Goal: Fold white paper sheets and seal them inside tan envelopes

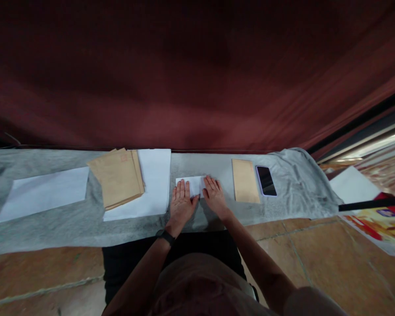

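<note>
Left hand (181,205) and right hand (214,196) palm-down on opposite ends of the paper (195,186), fingers extended, paper lying on grey cloth (213,163) between envelope stack (120,180) and single envelope (245,181).

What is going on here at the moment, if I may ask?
A person's left hand and right hand lie flat on a small white paper on the grey cloth. To the left, a stack of brown envelopes partly covers white paper sheets; to the right lie another brown envelope and a phone.
</note>
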Tool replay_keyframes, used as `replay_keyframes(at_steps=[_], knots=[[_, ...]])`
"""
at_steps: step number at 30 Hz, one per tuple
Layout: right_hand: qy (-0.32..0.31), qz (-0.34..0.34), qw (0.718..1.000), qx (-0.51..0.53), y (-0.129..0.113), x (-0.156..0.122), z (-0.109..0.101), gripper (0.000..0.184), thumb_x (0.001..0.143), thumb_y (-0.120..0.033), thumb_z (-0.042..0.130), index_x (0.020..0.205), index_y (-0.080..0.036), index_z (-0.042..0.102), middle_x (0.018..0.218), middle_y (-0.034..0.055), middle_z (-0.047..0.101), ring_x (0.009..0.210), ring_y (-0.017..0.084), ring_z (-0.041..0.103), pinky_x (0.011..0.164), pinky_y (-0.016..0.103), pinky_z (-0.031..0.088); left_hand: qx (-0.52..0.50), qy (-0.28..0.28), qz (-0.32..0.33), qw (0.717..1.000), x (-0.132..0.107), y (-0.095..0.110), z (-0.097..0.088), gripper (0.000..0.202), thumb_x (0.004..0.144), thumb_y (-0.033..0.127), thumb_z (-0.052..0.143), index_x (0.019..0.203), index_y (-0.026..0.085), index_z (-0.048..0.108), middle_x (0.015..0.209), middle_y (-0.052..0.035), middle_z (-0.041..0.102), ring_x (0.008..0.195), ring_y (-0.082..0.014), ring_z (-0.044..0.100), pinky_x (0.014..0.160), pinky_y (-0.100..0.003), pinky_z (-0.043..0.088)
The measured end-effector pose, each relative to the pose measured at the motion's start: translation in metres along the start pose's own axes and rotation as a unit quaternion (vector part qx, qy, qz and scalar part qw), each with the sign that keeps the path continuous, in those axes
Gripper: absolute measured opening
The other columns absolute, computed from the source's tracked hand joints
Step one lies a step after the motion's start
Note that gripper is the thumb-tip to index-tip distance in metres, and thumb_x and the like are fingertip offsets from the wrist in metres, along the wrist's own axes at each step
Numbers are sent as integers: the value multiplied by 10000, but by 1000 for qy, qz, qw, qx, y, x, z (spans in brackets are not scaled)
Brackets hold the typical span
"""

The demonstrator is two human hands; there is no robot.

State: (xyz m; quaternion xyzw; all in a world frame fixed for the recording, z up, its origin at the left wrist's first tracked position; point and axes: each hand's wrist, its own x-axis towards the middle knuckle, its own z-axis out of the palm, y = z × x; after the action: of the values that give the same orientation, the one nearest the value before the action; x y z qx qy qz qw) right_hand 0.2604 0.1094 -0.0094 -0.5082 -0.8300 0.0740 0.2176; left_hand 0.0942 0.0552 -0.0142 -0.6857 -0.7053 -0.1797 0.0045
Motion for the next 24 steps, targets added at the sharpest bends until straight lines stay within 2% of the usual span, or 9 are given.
replay_keyframes(at_steps=[3, 7, 12, 15, 17, 21, 24], knots=[[-10, -21, 1000, -5, -6, -24, -3, 487, 1056, -271, 450, 1533, -177, 474, 1588, 116, 481, 1477, 269, 445, 1244, 526, 306, 3, -1, -4, 1000, 0, 1, 0, 733, 1015, 491, 429, 1586, 48, 308, 1668, -223, 284, 1572, -334, 230, 1252, -535, 270], [-18, -24, 999, -27, -8, -44, -8, 492, 1069, -293, 450, 1543, -164, 457, 1590, 115, 474, 1480, 274, 442, 1252, 514, 277, 2, -1, -22, 1000, 2, 3, -1, 729, 1013, 448, 437, 1579, 9, 303, 1661, -244, 284, 1570, -337, 233, 1255, -534, 270], [-17, -13, 999, -37, -10, -46, -11, 507, 1070, -296, 437, 1557, -156, 438, 1592, 118, 465, 1487, 275, 432, 1255, 501, 260, -9, 13, -63, 998, 4, 5, -4, 648, 1023, 341, 398, 1551, -29, 340, 1634, -273, 326, 1550, -343, 290, 1248, -543, 285], [-22, -13, 999, -32, -11, -44, -11, 509, 1069, -300, 430, 1553, -142, 446, 1591, 119, 468, 1489, 276, 428, 1261, 500, 248, -9, 20, -67, 997, 5, 10, -7, 605, 1026, 273, 367, 1549, -29, 346, 1632, -267, 337, 1555, -340, 276, 1259, -556, 258], [-25, -9, 999, -28, -11, -43, -12, 507, 1067, -296, 431, 1548, -139, 454, 1586, 117, 478, 1488, 274, 429, 1265, 498, 240, -18, 4, -32, 999, 6, 17, -9, 587, 1030, 249, 348, 1562, 3, 343, 1642, -231, 343, 1566, -315, 254, 1270, -540, 243], [-35, -8, 999, -29, -11, -43, -12, 534, 1042, -220, 423, 1572, -149, 418, 1585, 114, 485, 1490, 266, 423, 1268, 496, 230, -60, -73, 84, 992, 13, 34, -5, 550, 1058, 315, 325, 1561, 107, 404, 1640, -128, 397, 1563, -258, 275, 1277, -484, 262], [-41, -10, 999, -31, -10, -44, -12, 568, 1029, -191, 419, 1592, -137, 373, 1591, 117, 477, 1501, 265, 404, 1266, 490, 230, -65, -95, 107, 988, 18, 40, 0, 563, 1067, 374, 320, 1557, 116, 417, 1644, -118, 391, 1570, -253, 257, 1289, -487, 230]])
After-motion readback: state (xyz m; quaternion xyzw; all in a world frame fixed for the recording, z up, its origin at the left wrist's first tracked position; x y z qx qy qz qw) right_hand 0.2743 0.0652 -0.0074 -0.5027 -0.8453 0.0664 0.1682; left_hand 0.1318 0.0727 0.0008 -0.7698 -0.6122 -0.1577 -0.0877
